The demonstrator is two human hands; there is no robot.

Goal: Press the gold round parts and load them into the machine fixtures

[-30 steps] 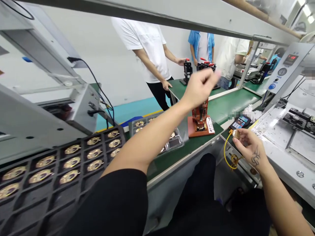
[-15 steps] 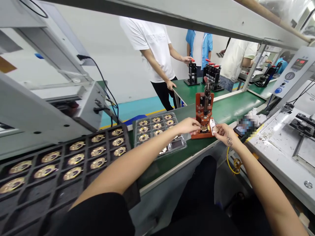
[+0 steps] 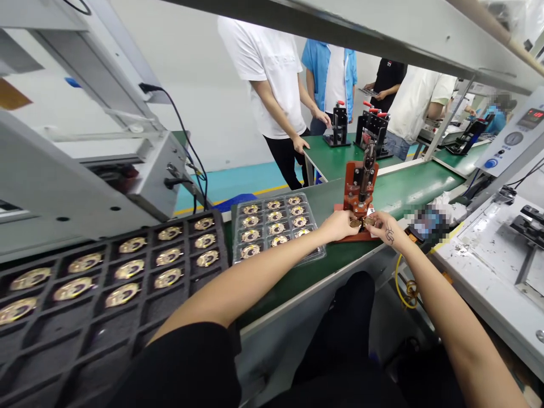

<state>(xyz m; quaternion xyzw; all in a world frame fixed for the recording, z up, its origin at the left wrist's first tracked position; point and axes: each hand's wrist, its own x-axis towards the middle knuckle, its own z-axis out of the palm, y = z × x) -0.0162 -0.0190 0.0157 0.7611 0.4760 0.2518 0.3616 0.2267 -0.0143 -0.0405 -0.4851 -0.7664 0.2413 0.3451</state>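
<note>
An orange-red hand press (image 3: 352, 187) stands on the green bench, its lever raised. In front of it, my left hand (image 3: 339, 225) pinches a small round gold part (image 3: 355, 223). Close beside that, my right hand (image 3: 381, 225) grips another round gold piece (image 3: 369, 221), with a bit of white label near its fingers. The two pieces are nearly touching over the press base. Left of the press lies a clear plastic tray (image 3: 318, 249) with rows of gold round parts. Farther left, a black compartment tray (image 3: 63, 328) holds more gold parts in its back rows.
A grey machine frame (image 3: 85, 170) rises at the left. Across the bench, a person in a white shirt (image 3: 276, 79) stands by black clamp fixtures (image 3: 339, 126). To the right are a blurred device (image 3: 427, 222), a white machine table (image 3: 480, 249) and a control box (image 3: 516, 133).
My hands have come together, and my left hand now holds a gold part lifted from the press base. The view has shifted slightly.
</note>
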